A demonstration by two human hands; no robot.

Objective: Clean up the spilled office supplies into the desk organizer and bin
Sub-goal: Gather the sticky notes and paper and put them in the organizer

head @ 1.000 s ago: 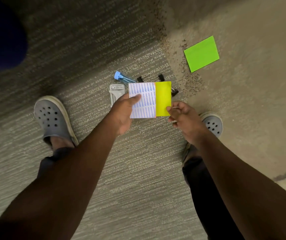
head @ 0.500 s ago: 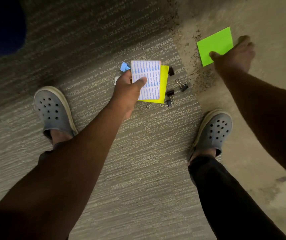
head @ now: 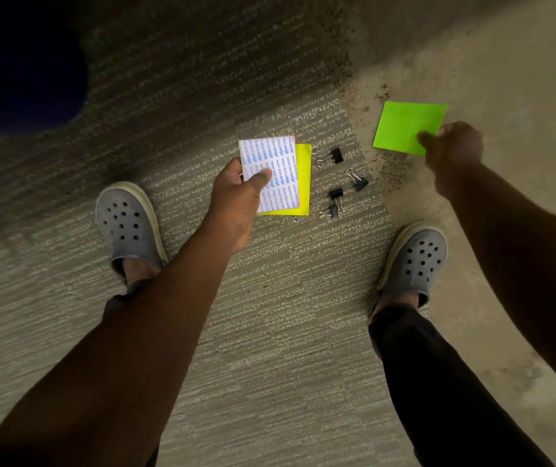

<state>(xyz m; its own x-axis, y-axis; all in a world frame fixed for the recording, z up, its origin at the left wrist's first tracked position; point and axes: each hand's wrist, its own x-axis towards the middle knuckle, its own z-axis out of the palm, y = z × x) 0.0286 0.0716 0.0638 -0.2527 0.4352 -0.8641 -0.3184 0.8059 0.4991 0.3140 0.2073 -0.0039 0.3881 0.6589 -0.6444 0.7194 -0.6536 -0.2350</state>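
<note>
A: While the left hand (head: 236, 203) grips two sticky-note pads, how do its fingers sit?

B: Thumb pressed on top, the other fingers (head: 241, 168) curled under the edge, clamped on both pads together: a white pad with blue print (head: 274, 163) on top and a yellow pad (head: 303, 178) beneath it, held above the carpet (head: 269, 315).

A: And the right hand (head: 451, 153)?

B: It pinches the near right corner of one green pad (head: 404, 126), thumb on top. I cannot tell whether that pad rests on the floor or is lifted.

A: Where is the green pad from the yellow one?

B: Well apart, to its right and a little farther from the person, over the paler flooring.

A: Anything between them?

B: Four black binder clips (head: 335, 156) lie scattered on the carpet just right of the yellow pad, and a silver wire loop pokes out at its lower edge.

A: Feet?

B: Two grey clogs (head: 125, 227), one on each side of the yellow pad, nearer the person.
</note>
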